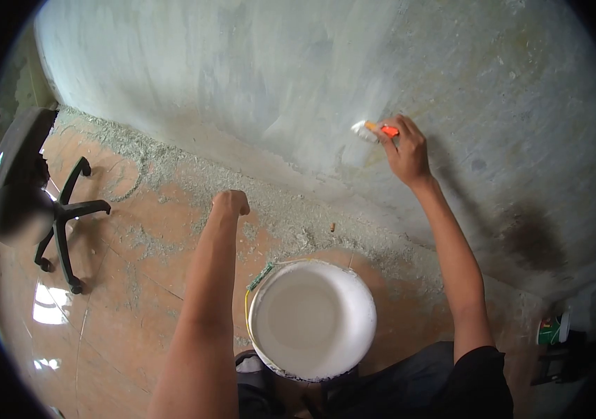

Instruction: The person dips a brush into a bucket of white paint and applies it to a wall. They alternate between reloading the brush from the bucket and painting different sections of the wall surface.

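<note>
My right hand (408, 152) is closed around the orange handle of a paintbrush (376, 130), its white-coated bristles at the wall (277, 84). Pale streaks cover the wall to the left of the brush; the part to the right looks darker and blotchy. My left hand (231, 202) is held out above the debris by the wall's foot, fingers curled in, and I cannot make out anything in it. Between my arms stands a white bucket (362, 307) with whitish liquid inside and a yellow handle hanging at its left side.
Scraped flakes (172, 157) lie along the wall's base on the tiled floor (137, 307). An office chair (64, 209) with a black star base stands at the left. A green and white container (554, 328) sits at the lower right beside a dark object.
</note>
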{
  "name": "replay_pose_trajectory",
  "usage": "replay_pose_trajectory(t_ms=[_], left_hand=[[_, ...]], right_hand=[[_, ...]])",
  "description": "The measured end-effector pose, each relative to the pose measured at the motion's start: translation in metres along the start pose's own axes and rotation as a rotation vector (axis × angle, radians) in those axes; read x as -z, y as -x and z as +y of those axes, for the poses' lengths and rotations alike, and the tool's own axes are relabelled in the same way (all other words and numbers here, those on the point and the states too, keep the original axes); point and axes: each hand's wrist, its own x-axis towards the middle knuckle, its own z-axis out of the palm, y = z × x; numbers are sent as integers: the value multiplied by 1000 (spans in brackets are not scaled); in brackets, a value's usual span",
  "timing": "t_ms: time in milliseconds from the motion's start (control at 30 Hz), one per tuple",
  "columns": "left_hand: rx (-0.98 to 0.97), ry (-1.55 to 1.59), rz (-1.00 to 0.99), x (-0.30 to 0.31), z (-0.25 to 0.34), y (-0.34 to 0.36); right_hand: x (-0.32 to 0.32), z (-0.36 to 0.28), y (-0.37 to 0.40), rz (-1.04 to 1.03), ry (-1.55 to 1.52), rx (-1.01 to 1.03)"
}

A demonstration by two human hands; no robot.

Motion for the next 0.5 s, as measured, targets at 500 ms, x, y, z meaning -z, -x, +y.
replay_pose_trajectory(t_ms=[500], left_hand=[[-35,-11,13,1,-5,9]], right_hand=[[-43,-11,98,-277,395,547]])
